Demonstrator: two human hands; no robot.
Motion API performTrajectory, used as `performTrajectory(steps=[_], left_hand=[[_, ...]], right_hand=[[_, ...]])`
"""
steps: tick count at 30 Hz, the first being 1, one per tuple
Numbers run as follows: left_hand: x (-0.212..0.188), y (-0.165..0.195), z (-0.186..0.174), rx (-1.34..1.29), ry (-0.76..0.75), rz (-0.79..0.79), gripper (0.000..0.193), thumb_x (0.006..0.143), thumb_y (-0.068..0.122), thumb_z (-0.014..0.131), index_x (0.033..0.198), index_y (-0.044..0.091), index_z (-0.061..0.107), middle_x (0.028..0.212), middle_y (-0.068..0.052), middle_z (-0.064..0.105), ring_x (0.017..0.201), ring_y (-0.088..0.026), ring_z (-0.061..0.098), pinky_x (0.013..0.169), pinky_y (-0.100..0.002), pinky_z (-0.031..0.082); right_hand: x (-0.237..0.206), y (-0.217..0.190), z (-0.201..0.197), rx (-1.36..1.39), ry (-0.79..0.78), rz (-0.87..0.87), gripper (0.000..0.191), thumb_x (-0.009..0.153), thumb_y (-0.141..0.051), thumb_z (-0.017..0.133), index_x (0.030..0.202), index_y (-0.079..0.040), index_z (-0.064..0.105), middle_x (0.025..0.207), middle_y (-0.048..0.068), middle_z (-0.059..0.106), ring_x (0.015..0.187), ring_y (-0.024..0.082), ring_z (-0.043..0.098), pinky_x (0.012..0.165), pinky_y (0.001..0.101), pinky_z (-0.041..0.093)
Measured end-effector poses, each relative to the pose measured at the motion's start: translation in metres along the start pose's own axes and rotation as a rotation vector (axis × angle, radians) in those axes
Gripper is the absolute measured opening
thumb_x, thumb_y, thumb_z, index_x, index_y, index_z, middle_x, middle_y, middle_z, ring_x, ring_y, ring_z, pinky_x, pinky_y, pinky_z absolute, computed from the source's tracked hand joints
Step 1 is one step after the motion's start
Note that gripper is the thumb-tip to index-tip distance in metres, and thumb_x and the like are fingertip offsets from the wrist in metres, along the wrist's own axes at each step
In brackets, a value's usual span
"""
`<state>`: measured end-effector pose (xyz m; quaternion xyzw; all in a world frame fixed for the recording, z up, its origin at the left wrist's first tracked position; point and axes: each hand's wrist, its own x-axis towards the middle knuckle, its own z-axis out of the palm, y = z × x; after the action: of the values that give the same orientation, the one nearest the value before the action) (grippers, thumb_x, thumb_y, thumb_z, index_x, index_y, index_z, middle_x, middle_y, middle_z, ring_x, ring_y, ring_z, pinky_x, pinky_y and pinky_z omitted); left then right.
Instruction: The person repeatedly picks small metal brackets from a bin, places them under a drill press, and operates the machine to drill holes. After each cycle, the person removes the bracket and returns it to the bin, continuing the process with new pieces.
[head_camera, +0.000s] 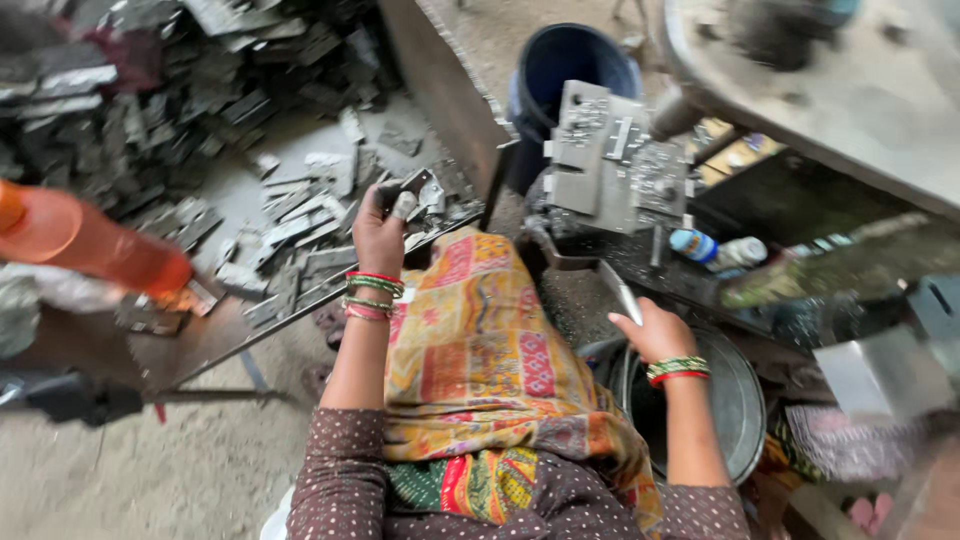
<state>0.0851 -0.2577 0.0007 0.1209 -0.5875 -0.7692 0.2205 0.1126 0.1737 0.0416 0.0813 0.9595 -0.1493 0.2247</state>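
Left hand is pinching a small flat grey metal plate above the heap of grey metal offcuts. Right hand grips a thin shiny metal strip by the grey steel punch press. Sharp edges everywhere, so a slip could cut fingers.

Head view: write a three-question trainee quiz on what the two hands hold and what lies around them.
1. True or false: the left hand holds a small dark metal piece over the pile of metal pieces.
2. What does the right hand hold? A) a flat metal strip B) a bottle C) a cloth
3. Fill in: behind the grey metal press block stands a dark ____ bucket.

Key: 1 true. 2 A, the metal strip. 3 blue.
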Motion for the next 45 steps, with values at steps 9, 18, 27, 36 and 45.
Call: performTrajectory(steps=[9, 18, 27, 36, 45], left_hand=[[-0.041, 0.017, 0.211, 1.339, -0.338, 0.701, 0.034, 0.092, 0.010, 0.063, 0.126, 0.009, 0.068, 0.134, -0.013, 0.062, 0.118, -0.036, 0.063, 0.096, -0.046, 0.052], [-0.101, -0.013, 0.250, 1.429, -0.385, 0.687, 0.040, 0.089, 0.021, 0.058, 0.123, 0.002, 0.068, 0.134, -0.012, 0.059, 0.133, -0.029, 0.052, 0.120, -0.054, 0.026], [-0.054, -0.036, 0.282, 1.370, -0.324, 0.691, 0.026, 0.096, 0.019, 0.054, 0.106, 0.004, 0.073, 0.118, -0.011, 0.065, 0.126, -0.029, 0.057, 0.112, -0.055, 0.035], [-0.041, -0.040, 0.285, 1.342, -0.379, 0.616, 0.024, 0.096, 0.015, 0.052, 0.103, 0.005, 0.073, 0.117, -0.010, 0.065, 0.125, -0.030, 0.058, 0.110, -0.052, 0.038], [-0.030, -0.048, 0.283, 1.334, -0.392, 0.644, 0.024, 0.090, 0.015, 0.053, 0.100, 0.007, 0.074, 0.118, -0.011, 0.066, 0.120, -0.030, 0.060, 0.103, -0.054, 0.039]], right_hand=[[0.014, 0.024, 0.017, -0.178, 0.141, -0.144, 0.059, 0.090, -0.064, 0.062, 0.104, -0.007, 0.062, 0.090, 0.023, 0.074, 0.090, 0.045, 0.071, 0.078, 0.0560, 0.056], [0.012, 0.022, 0.009, -0.147, 0.045, -0.146, 0.063, 0.091, -0.062, 0.063, 0.115, -0.004, 0.057, 0.096, 0.026, 0.073, 0.096, 0.046, 0.070, 0.083, 0.0557, 0.056], [0.014, 0.013, -0.004, -0.159, 0.064, -0.127, 0.061, 0.088, -0.062, 0.065, 0.109, -0.005, 0.059, 0.095, 0.025, 0.074, 0.094, 0.045, 0.071, 0.081, 0.0552, 0.056], [0.013, 0.044, 0.076, 0.025, 0.165, -0.123, 0.059, 0.093, -0.046, 0.061, 0.129, 0.000, 0.051, 0.078, 0.024, 0.072, 0.072, 0.042, 0.073, 0.066, 0.0534, 0.057], [0.029, 0.044, 0.046, -0.112, 0.043, -0.109, 0.057, 0.091, -0.059, 0.063, 0.105, -0.004, 0.061, 0.087, 0.021, 0.073, 0.084, 0.041, 0.073, 0.074, 0.0524, 0.058]])
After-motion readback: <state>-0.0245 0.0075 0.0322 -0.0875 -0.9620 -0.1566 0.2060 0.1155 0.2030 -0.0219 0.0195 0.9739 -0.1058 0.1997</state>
